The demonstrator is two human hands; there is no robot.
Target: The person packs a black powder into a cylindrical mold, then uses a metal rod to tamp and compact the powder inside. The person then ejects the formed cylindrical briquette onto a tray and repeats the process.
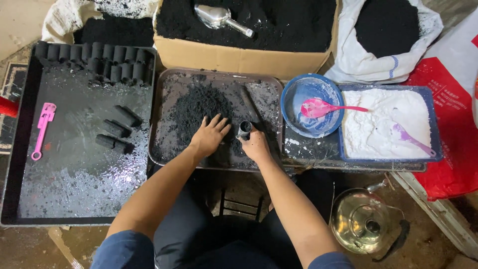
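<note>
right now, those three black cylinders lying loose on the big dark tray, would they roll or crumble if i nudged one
Probably both. The three black cylinders lie on their sides, so a nudge could roll them across the big dark tray. They look pressed from the same black powder under the left hand, so likely crumbly at the edges. The tray's wet-looking sheen suggests some slipping.

A middle tray [162, 149] lies in front of the person, with a powder heap [196, 107] in it. The left hand [209, 137] rests on the heap's near edge; the right hand [256, 144], just to its right, holds a tube [244, 129] upright. Far of the tray stands a box [239, 59] with a scoop [219, 17] in it. To the left lies a big tray [20, 149] with cylinders [94, 60] rowed along its far edge. To the right sit a bowl [291, 94] holding a spoon [323, 107], then a tub [433, 124]. A kettle [366, 224] stands near right.
</note>
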